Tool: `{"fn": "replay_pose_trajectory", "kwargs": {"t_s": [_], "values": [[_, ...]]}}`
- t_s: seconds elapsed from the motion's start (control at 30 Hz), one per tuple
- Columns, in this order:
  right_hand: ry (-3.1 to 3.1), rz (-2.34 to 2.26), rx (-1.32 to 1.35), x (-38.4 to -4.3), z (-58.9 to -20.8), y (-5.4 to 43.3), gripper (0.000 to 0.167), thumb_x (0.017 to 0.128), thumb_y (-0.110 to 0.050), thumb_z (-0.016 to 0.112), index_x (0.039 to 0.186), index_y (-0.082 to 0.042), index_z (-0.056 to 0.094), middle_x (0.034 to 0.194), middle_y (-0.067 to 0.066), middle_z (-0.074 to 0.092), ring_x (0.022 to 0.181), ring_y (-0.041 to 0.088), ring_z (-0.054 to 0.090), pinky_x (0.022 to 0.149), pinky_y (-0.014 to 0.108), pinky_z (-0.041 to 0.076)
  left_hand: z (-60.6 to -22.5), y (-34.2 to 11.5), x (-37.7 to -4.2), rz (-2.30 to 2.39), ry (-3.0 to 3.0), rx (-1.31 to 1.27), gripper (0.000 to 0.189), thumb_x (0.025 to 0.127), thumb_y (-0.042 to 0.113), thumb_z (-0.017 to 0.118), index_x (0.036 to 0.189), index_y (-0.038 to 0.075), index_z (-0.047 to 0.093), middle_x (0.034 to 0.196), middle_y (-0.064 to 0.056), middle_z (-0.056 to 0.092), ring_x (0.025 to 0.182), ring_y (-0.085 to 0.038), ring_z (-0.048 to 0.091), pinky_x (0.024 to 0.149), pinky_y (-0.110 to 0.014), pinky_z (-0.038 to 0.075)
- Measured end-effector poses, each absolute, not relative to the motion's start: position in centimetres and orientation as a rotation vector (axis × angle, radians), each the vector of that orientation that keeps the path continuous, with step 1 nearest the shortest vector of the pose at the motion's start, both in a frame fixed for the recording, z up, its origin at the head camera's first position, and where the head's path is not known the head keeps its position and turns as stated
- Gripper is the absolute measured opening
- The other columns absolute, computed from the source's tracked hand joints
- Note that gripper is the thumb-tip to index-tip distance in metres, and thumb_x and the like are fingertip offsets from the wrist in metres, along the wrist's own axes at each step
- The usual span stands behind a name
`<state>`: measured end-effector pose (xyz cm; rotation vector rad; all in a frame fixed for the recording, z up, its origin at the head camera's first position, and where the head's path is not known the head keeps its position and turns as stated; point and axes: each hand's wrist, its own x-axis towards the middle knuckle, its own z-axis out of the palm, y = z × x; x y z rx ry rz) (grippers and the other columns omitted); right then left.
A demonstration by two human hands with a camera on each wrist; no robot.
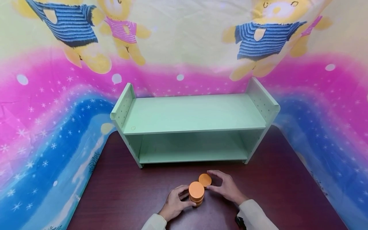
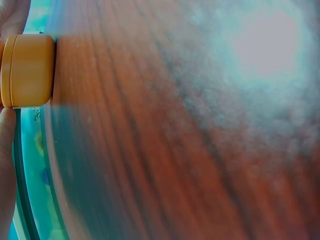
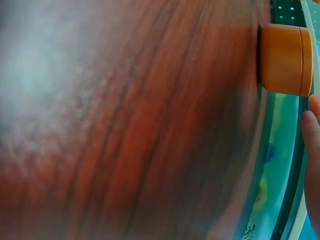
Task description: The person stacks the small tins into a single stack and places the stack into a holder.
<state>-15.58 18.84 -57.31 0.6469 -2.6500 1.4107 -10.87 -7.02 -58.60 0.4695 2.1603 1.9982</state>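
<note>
My left hand [image 1: 177, 200] holds a short stack of round orange lidded jars [image 1: 196, 190], thumb on the near side and fingers round the far left side. At the left edge of the left wrist view, the lowest jar [image 2: 32, 71] stands on the table with its lid seam showing; the upper part of the stack is cut off. Just behind the stack, to its right, is a single orange jar [image 1: 205, 180]. My right hand [image 1: 227, 187] grips it from the right between thumb and fingers. The right wrist view shows this jar [image 3: 282, 60] upright on the wood, the thumb at its lid edge.
A pale green two-tier shelf [image 1: 195, 113] stands behind the jars on the dark red-brown wooden table [image 1: 115, 195]. A backdrop cloth [image 1: 184, 48] printed with teddy bears hangs behind and along both sides.
</note>
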Motion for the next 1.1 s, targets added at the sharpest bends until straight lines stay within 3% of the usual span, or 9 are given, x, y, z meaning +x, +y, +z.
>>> {"fn": "replay_pose_trajectory", "kwargs": {"t_s": [0.6,1.1], "values": [[-2.701,1.407,0.648,-16.17,-58.22,18.42,0.064,0.079,-0.032,0.087,0.131,-0.003,0.063,0.128,0.002,0.065,0.118,0.024,0.061,0.099,0.047,0.052,-58.84,-7.07,-11.04,2.008,2.144,0.494,0.056,0.073,0.006,0.089,0.123,-0.001,0.066,0.124,-0.016,0.062,0.113,-0.020,0.064,0.096,-0.026,0.054],[-2.742,1.393,0.679,-16.49,-58.13,18.15,0.065,0.078,-0.029,0.088,0.133,-0.004,0.062,0.132,0.003,0.063,0.123,0.025,0.058,0.103,0.049,0.049,-58.80,-7.11,-10.99,1.996,2.158,0.476,0.056,0.072,0.006,0.089,0.123,-0.001,0.066,0.123,-0.015,0.062,0.112,-0.021,0.065,0.095,-0.026,0.054]]}}
